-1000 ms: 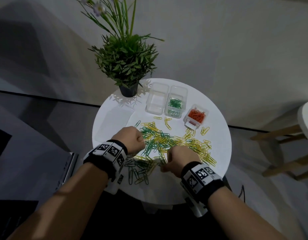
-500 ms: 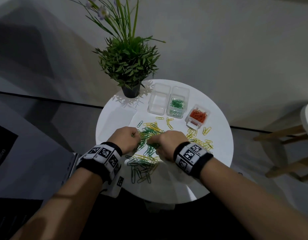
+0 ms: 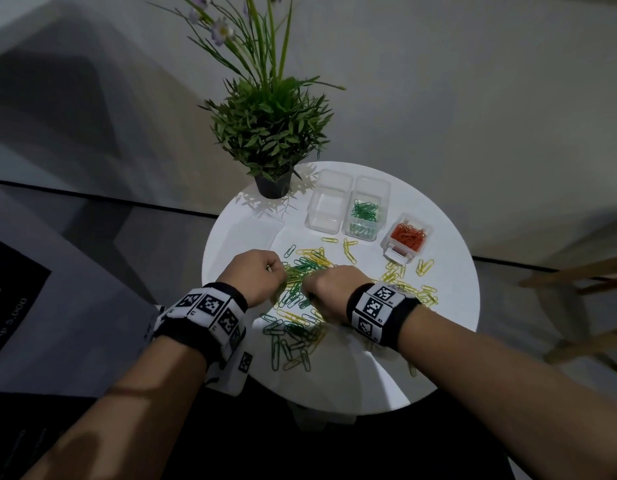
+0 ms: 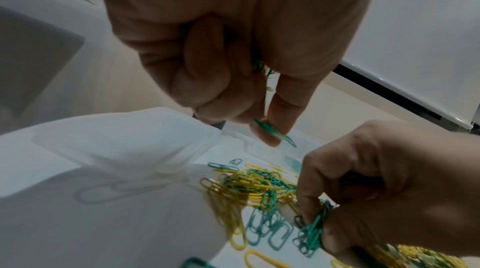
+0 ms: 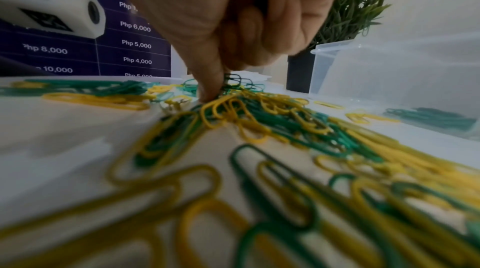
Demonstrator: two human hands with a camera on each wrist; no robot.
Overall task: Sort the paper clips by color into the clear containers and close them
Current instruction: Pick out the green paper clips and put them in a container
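Closest to me, both forearms come in over the near edge of the round white table [image 3: 438, 358], each wrist wearing a black band with white marker blocks. Loose green and yellow clips lie scattered on the table between the wrists.

My left hand [image 3: 262, 275] is curled into a fist at the left edge of the mixed pile [image 3: 310, 271]. In the left wrist view its thumb and forefinger pinch one green paper clip [image 4: 275, 133], and more green wire pokes out from inside the closed palm, so it holds a small bunch.

My right hand [image 3: 331, 289] sits just beside the left one, knuckles up, fingers curled down into the pile. From the left wrist view it grips a cluster of green clips [image 4: 311, 233] between thumb and fingers. The right wrist view shows a fingertip [image 5: 210, 88] pressed down among yellow and green clips on the tabletop.

More yellow clips [image 3: 414, 289] spread to the right of my right wrist.

Past the pile stand the clear containers, all with lids open: the small one [image 3: 409, 237] on the right holds orange clips, the middle one [image 3: 366, 213] holds green clips, the left one [image 3: 329, 206] looks empty. They sit touching or nearly so; I can't tell which.

A flat clear lid [image 3: 262, 233] lies left of them. Farthest back, a potted plant [image 3: 270, 133] stands at the table's far left rim.
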